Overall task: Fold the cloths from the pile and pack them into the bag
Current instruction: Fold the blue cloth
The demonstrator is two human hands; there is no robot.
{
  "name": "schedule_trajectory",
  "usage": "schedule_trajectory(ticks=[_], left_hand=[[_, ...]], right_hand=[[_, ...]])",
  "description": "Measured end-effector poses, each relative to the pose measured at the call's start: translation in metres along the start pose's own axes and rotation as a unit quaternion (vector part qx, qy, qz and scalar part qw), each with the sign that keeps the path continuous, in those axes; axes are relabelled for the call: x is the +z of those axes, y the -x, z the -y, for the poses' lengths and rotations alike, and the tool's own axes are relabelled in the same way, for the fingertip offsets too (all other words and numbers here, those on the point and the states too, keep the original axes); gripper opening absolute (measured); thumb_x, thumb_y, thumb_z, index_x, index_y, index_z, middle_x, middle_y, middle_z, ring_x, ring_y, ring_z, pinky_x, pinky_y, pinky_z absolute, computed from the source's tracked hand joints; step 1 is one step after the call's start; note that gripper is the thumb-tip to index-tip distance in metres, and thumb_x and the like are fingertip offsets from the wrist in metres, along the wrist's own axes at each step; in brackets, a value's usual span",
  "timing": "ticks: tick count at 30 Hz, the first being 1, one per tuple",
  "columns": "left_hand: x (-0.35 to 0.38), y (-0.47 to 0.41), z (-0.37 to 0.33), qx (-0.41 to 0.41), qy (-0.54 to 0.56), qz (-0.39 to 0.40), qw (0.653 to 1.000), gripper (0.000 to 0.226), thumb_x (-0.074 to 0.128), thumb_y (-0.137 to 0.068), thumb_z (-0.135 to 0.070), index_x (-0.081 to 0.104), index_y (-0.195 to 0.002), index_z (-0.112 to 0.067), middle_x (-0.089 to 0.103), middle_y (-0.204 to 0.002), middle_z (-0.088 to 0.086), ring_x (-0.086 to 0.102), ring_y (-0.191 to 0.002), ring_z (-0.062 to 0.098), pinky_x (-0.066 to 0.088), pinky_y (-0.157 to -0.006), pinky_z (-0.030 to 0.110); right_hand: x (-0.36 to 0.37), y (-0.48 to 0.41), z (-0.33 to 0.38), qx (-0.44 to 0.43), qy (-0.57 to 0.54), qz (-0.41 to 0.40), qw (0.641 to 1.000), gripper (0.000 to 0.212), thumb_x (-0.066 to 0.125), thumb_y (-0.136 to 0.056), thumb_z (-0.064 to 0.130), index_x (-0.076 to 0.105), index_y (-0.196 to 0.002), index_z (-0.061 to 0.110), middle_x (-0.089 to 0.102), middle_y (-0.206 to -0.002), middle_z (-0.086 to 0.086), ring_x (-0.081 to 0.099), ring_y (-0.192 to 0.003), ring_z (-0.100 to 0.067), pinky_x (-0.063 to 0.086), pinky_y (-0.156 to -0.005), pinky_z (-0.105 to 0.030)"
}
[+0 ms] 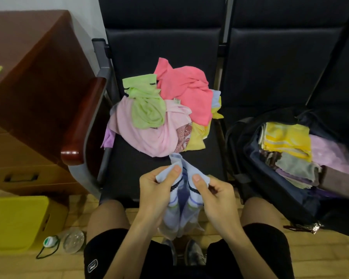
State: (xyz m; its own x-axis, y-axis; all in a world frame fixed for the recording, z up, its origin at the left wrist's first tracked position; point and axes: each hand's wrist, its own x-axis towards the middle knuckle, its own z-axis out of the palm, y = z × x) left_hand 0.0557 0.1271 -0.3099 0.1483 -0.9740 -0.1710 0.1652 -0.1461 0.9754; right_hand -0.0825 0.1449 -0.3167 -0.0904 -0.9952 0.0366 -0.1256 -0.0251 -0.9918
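1. Chair seat (129,170) carries the cloth pile (161,109).
2. Open bag (256,158) on the next seat holds folded cloths (286,141).
3. Pale blue cloth (182,190) hangs before the pile, pinched by left hand (155,190) and right hand (216,196) fingers.

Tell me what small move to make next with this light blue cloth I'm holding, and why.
Probably draw the hands apart to spread it flat. The left hand and right hand pinch the light blue cloth at its top edge, and it hangs bunched and unfolded, while the bag beside already holds folded cloths.
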Motion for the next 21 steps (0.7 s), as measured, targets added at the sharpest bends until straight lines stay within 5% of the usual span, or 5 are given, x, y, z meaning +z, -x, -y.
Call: schedule_trajectory(ticks=[8,15,17,19,21], left_hand=[[0.010,0.007,-0.001,0.036,-0.049,0.008,0.998,0.014,0.068,-0.091,-0.009,0.075,-0.083,-0.001,0.074,-0.078,0.015,0.071,-0.080,0.034,0.060,-0.070,0.039],[0.017,0.008,-0.004,-0.012,-0.044,0.063,0.997,0.018,0.077,-0.080,-0.018,0.073,-0.063,-0.014,0.067,-0.058,0.001,0.065,-0.058,0.009,0.054,-0.062,0.021],[0.017,0.004,-0.006,-0.030,-0.050,0.071,0.996,0.006,0.077,-0.079,-0.021,0.077,-0.074,-0.024,0.073,-0.068,-0.003,0.070,-0.067,0.008,0.055,-0.069,0.019],[0.015,0.003,-0.009,-0.030,-0.018,0.057,0.998,0.009,0.069,-0.089,-0.010,0.076,-0.091,-0.016,0.077,-0.085,0.006,0.074,-0.082,0.019,0.061,-0.075,0.029],[0.013,0.003,-0.011,-0.031,0.011,0.068,0.997,0.013,0.068,-0.087,-0.013,0.076,-0.098,-0.014,0.077,-0.090,0.010,0.074,-0.088,0.025,0.061,-0.077,0.035]], right_hand=[[0.006,0.002,0.003,0.032,-0.007,-0.009,0.999,0.033,0.060,-0.097,0.024,0.069,-0.071,0.006,0.068,-0.069,-0.009,0.063,-0.065,-0.014,0.049,-0.061,-0.023],[0.011,0.007,0.013,0.041,-0.012,-0.015,0.999,0.044,0.056,-0.085,0.049,0.071,-0.075,0.010,0.066,-0.070,-0.007,0.065,-0.065,-0.015,0.052,-0.060,-0.027],[0.009,0.006,0.021,0.067,-0.071,-0.007,0.995,0.048,0.057,-0.082,0.049,0.074,-0.084,0.005,0.070,-0.074,-0.015,0.069,-0.068,-0.017,0.056,-0.062,-0.027],[0.007,0.004,0.026,0.119,-0.145,-0.004,0.982,0.055,0.052,-0.084,0.042,0.071,-0.094,-0.008,0.070,-0.081,-0.024,0.067,-0.067,-0.016,0.055,-0.061,-0.022],[0.005,0.002,0.026,0.140,-0.155,0.003,0.978,0.060,0.049,-0.083,0.050,0.070,-0.097,-0.004,0.075,-0.081,-0.008,0.069,-0.072,-0.011,0.055,-0.070,-0.024]])
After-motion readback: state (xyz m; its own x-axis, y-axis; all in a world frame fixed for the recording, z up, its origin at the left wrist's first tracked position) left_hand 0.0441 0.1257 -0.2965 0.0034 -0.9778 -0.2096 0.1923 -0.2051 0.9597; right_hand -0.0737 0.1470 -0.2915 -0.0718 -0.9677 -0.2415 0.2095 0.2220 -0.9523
